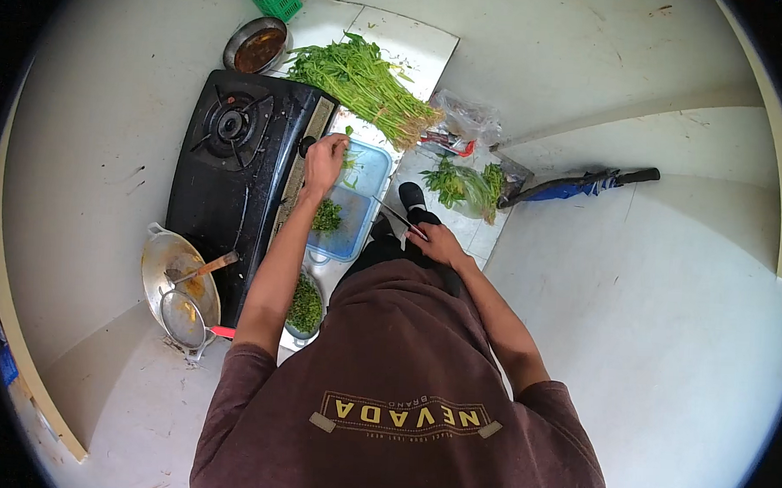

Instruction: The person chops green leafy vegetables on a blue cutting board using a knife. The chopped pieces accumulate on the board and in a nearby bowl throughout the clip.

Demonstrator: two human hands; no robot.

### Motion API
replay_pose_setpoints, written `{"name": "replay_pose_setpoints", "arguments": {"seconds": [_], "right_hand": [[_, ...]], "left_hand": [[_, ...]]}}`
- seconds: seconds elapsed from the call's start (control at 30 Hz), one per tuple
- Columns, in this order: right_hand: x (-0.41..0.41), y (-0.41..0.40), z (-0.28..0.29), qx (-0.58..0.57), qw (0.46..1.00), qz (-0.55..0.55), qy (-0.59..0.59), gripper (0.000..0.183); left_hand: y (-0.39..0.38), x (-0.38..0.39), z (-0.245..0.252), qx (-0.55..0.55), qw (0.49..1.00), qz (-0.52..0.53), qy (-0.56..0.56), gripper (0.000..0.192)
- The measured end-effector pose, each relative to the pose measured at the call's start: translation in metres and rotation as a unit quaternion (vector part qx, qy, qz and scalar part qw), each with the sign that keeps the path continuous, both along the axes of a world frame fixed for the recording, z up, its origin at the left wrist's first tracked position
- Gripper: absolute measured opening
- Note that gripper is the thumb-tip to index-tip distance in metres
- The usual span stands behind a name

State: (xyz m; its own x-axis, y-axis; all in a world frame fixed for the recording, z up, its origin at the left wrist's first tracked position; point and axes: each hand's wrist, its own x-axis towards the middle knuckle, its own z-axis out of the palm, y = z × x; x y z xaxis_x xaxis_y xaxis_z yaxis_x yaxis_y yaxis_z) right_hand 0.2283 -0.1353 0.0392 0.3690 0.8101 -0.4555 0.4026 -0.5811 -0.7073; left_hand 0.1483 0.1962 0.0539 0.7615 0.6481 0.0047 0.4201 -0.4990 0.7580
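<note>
My left hand [326, 162] is above the left side of a blue plastic tray [371, 164], fingers pinched around a small green sprig [349, 131]. Loose leaves lie in the tray beneath the fingers. Chopped greens [327, 216] are heaped in its darker, nearer part. In my right hand [438, 245] is a knife [399, 217], its thin blade pointing toward the tray's right edge. Beyond the tray lies a large bunch of long-stemmed leafy greens [372, 86], roots toward the right. A metal bowl of chopped greens [305, 306] stands nearer my body.
A black gas stove [238, 152] borders the tray on the left. Behind it sit a pan with brown liquid [259, 45] and a green plastic basket [276, 0]. A wok [187, 268] holds a turner and strainer. Bagged greens [462, 188] and a folded umbrella [577, 187] lie right.
</note>
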Motion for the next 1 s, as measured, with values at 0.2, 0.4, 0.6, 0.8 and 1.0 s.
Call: {"name": "replay_pose_setpoints", "arguments": {"seconds": [0.2, 0.4, 0.6, 0.8, 1.0], "right_hand": [[0.020, 0.015, 0.009, 0.004, 0.999, -0.042, 0.034, 0.047], [0.046, 0.023, 0.010, -0.001, 0.996, -0.074, 0.054, 0.047], [0.054, 0.022, 0.007, 0.002, 0.997, -0.061, 0.052, 0.046], [0.053, 0.012, 0.006, -0.003, 0.999, -0.034, 0.009, 0.049], [0.051, -0.004, 0.000, 0.012, 0.999, -0.041, 0.005, 0.051]], "left_hand": [[0.012, 0.016, 0.007, 0.085, 0.996, -0.034, 0.018, 0.015], [0.025, 0.025, -0.006, 0.086, 0.988, -0.090, 0.087, 0.015], [0.045, 0.037, -0.019, 0.156, 0.976, -0.104, 0.112, 0.018], [0.054, 0.063, -0.024, 0.231, 0.945, -0.180, 0.144, 0.015], [0.057, 0.082, -0.062, 0.292, 0.877, -0.165, 0.345, 0.020]]}}
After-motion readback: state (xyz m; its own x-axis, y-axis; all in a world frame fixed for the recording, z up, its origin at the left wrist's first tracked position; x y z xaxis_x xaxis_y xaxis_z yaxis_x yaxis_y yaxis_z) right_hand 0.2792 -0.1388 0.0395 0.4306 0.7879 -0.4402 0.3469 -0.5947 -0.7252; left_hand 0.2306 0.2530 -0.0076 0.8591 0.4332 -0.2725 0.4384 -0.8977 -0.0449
